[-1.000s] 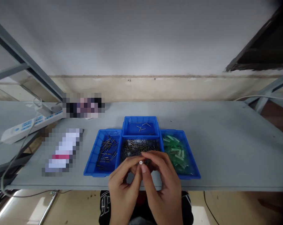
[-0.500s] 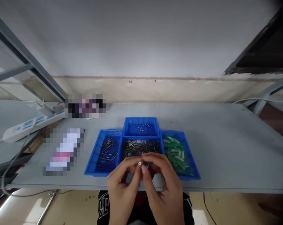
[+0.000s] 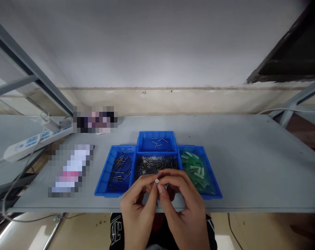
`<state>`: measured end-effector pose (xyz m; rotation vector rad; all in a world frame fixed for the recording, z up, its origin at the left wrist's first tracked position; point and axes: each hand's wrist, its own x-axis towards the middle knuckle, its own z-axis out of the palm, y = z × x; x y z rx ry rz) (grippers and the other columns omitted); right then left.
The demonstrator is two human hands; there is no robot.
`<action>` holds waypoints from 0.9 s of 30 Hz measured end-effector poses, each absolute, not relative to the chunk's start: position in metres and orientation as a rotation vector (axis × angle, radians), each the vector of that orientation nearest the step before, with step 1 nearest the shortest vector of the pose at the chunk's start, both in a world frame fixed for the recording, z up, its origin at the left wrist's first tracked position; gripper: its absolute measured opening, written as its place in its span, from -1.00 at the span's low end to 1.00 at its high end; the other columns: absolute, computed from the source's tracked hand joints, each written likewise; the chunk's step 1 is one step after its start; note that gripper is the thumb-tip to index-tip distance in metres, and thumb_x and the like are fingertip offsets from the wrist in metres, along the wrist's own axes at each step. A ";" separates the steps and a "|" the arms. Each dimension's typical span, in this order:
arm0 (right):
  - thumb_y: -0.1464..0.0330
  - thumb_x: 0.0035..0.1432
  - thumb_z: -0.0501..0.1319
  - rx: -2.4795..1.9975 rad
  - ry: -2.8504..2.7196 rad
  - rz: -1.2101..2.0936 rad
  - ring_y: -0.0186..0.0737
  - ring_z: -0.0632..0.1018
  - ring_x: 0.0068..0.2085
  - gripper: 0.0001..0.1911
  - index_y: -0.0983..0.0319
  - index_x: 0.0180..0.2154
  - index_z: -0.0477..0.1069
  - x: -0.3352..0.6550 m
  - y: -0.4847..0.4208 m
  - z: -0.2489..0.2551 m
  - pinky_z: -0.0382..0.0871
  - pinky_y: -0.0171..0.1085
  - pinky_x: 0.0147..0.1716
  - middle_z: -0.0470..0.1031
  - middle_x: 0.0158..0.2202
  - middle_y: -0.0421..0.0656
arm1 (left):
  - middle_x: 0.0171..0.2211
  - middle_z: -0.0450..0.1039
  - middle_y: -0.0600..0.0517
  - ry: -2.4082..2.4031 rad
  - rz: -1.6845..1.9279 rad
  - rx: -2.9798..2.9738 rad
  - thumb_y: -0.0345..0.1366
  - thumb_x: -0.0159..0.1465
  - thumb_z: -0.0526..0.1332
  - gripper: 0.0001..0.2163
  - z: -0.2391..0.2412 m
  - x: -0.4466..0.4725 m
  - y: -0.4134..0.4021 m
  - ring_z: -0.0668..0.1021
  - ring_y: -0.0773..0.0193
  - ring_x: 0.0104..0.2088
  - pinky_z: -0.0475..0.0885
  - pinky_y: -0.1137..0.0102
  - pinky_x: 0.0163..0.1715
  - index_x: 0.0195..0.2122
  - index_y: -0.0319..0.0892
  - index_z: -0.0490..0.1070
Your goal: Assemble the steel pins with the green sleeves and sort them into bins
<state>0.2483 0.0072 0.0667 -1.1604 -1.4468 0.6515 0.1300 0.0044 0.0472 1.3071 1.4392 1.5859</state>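
Fingertips (image 3: 154, 191) of the left hand (image 3: 139, 208) and right hand (image 3: 185, 208) are closed around one screw (image 3: 156, 181), at the near side of the middle tray (image 3: 132, 174). A light, even pinch should serve best, leaving its cross head uncovered. Beyond that tray is the back tray (image 3: 145, 143).

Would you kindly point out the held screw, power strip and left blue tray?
Held screw (image 3: 156, 181), head view: its cross-slotted head.
Power strip (image 3: 31, 140), head view: its socket face.
Left blue tray (image 3: 104, 172), head view: its left wall.
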 end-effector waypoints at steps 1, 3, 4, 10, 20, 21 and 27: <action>0.45 0.45 0.25 -1.166 -1.450 0.655 -0.22 0.72 -0.07 -0.84 0.11 -0.16 0.58 0.248 0.006 0.066 0.65 -0.36 -0.25 0.61 -0.03 -0.12 | -0.28 0.75 0.08 1.445 1.585 1.306 -0.38 0.36 0.40 -0.84 0.046 0.129 0.004 0.73 0.32 -0.35 0.66 0.52 -0.30 -0.15 0.02 0.77; 0.45 0.45 0.25 -1.170 -1.438 0.662 -0.23 0.73 -0.07 -0.85 0.11 -0.16 0.57 0.247 0.005 0.065 0.65 -0.36 -0.24 0.61 -0.04 -0.12 | -0.27 0.76 0.07 1.451 1.571 1.309 -0.37 0.36 0.41 -0.84 0.046 0.128 0.003 0.75 0.32 -0.34 0.67 0.52 -0.30 -0.16 0.02 0.77; 0.44 0.45 0.26 -1.168 -1.426 0.666 -0.23 0.72 -0.08 -0.86 0.11 -0.15 0.57 0.247 0.005 0.064 0.65 -0.36 -0.24 0.61 -0.04 -0.13 | -0.27 0.77 0.07 1.454 1.566 1.310 -0.37 0.36 0.41 -0.85 0.046 0.128 0.003 0.75 0.31 -0.34 0.67 0.52 -0.30 -0.16 0.02 0.78; 0.46 0.42 0.30 -1.138 -1.426 0.644 -0.24 0.72 -0.13 -0.87 0.10 -0.12 0.57 0.247 0.006 0.068 0.63 -0.36 -0.32 0.62 -0.02 -0.12 | -0.30 0.78 0.05 1.468 1.558 1.323 -0.35 0.36 0.40 -0.86 0.049 0.126 0.004 0.78 0.25 -0.34 0.71 0.48 -0.29 -0.18 -0.01 0.79; 0.45 0.43 0.30 -1.159 -1.467 0.550 -0.22 0.72 -0.22 -0.85 0.10 -0.14 0.62 0.251 0.004 0.061 0.65 -0.31 -0.36 0.65 -0.03 -0.10 | -0.21 0.79 0.04 1.469 1.505 1.501 -0.36 0.40 0.38 -0.84 0.046 0.119 0.000 0.78 0.23 -0.29 0.71 0.44 -0.30 -0.14 0.01 0.78; 0.45 0.43 0.30 -1.165 -1.472 0.526 -0.22 0.71 -0.24 -0.85 0.09 -0.14 0.63 0.251 0.004 0.062 0.65 -0.30 -0.37 0.65 -0.02 -0.10 | -0.20 0.79 0.04 1.483 1.485 1.529 -0.35 0.41 0.38 -0.84 0.047 0.118 0.000 0.77 0.23 -0.30 0.70 0.45 -0.31 -0.12 0.01 0.78; 0.44 0.44 0.30 -1.148 -1.504 0.327 -0.25 0.67 -0.30 -0.89 0.11 -0.13 0.58 0.258 0.041 0.078 0.57 -0.29 -0.34 0.71 -0.16 -0.17 | -0.24 0.78 0.02 1.634 1.498 1.410 -0.18 0.47 0.36 -0.73 0.056 0.112 -0.002 0.64 0.33 -0.52 0.66 0.47 -0.41 0.15 -0.03 0.69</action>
